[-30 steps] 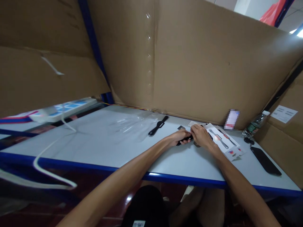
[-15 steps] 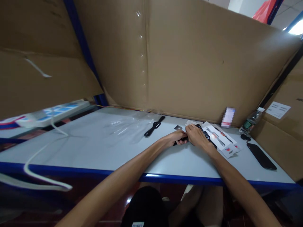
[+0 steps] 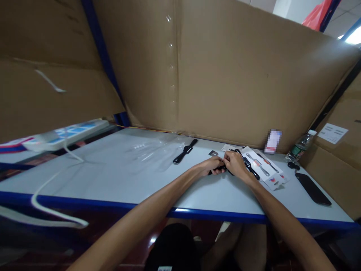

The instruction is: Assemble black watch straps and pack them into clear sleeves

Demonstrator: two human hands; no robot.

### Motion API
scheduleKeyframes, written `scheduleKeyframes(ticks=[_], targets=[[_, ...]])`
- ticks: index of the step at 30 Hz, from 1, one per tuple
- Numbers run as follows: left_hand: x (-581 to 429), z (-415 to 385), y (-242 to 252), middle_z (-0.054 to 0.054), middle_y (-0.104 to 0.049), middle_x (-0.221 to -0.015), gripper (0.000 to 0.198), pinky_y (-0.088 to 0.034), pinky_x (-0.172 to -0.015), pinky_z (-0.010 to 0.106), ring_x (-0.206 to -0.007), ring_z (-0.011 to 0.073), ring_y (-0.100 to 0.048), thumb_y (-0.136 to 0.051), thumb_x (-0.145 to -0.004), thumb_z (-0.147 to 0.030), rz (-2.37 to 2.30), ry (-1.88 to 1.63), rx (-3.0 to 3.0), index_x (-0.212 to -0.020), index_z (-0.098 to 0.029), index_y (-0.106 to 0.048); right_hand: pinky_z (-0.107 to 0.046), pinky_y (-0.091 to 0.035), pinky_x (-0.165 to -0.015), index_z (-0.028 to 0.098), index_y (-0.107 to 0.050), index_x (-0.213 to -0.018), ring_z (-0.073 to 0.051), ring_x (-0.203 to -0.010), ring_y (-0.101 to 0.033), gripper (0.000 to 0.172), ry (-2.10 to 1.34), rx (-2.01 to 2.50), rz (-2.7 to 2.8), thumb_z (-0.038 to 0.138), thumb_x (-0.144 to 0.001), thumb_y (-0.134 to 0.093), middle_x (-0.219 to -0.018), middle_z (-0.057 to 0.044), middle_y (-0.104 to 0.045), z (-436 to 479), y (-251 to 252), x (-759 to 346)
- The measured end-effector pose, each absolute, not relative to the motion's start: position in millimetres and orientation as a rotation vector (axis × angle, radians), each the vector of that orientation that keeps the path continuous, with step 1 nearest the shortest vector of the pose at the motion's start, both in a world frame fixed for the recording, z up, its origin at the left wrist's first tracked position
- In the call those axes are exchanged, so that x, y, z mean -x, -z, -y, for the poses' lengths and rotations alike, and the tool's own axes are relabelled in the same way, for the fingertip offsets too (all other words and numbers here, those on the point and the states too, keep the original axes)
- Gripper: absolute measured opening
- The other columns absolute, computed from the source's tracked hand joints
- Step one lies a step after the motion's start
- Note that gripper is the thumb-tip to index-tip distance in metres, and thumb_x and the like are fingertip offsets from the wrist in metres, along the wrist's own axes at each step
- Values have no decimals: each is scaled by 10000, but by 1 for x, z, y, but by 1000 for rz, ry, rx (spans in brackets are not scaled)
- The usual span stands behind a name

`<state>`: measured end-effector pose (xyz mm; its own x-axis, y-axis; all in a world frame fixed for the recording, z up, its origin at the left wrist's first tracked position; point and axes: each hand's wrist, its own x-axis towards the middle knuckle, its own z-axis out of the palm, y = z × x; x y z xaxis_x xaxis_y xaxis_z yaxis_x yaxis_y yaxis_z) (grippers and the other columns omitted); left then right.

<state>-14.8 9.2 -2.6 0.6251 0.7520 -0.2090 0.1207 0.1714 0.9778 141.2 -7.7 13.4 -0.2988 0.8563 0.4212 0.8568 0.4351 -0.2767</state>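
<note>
Both my hands are together over the right half of the table. My left hand is closed around a black spokeshave, whose handle end pokes out below the fingers. At its middle, the bent fingers of my right hand pinch together on the same tool; the exact part they grip is hidden. A small flat metal blade lies just beyond my left hand. Another black spokeshave lies to the left, apart from my hands. More black spokeshaves rest right of my right hand, partly covered by it.
White printed packages lie at the right. Past them are a water bottle, a small black object and a black phone. Clear plastic bags lie left of centre. Cardboard walls the back; a power strip is far left.
The view has shifted slightly. My hands stay on the spokeshave, with the right fingers a little lower and closer over its middle. The things on the table have not moved.
</note>
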Motion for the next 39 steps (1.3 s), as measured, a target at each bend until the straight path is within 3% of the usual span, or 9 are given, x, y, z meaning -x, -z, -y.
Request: scheduleKeyframes(ticks=[7,16,23,30,39], targets=[[15,-10,3,-1,-547,-603,129,-169,-379,153,-407,26,-350,-505,-870,-106,-776,-535,-1304,-751,-150,-481,-230,-386,-642,178,-673,-868,-150,-677,-617,98,-131,1443,2067,91,-827,-658,-711,-7,-695,3,-7,-142],[15,-10,2,-3,-550,-601,159,-160,-382,156,-408,31,-358,-466,-892,-60,-814,-557,-1269,-775,-165,-449,-227,-423,-635,192,-651,-757,-153,-679,-645,98,-261,1472,1975,119,-819,-675,-691,-2,-700,-1,-11,-145],[16,-12,4,2,-545,-616,131,-152,-389,158,-413,29,-352,-486,-888,-71,-813,-581,-1237,-791,-156,-466,-250,-456,-706,166,-714,-851,-169,-737,-681,158,-172,1297,2163,55,-863,-602,-782,-50,-749,1,-13,-148],[18,-11,2,-6,-531,-632,126,-135,-405,150,-424,15,-336,-525,-904,-106,-769,-599,-1194,-803,-149,-465,-253,-493,-716,151,-783,-987,-179,-776,-705,187,-395,1263,2215,119,-809,-736,-857,-61,-780,-3,-24,-160],[18,-11,1,-6,-528,-629,139,-129,-413,153,-434,14,-331,-515,-914,-105,-794,-588,-1193,-791,-145,-466,-264,-471,-747,153,-776,-910,-180,-811,-685,76,-199,1255,2289,167,-836,-764,-898,-78,-770,-1,-26,-161]])
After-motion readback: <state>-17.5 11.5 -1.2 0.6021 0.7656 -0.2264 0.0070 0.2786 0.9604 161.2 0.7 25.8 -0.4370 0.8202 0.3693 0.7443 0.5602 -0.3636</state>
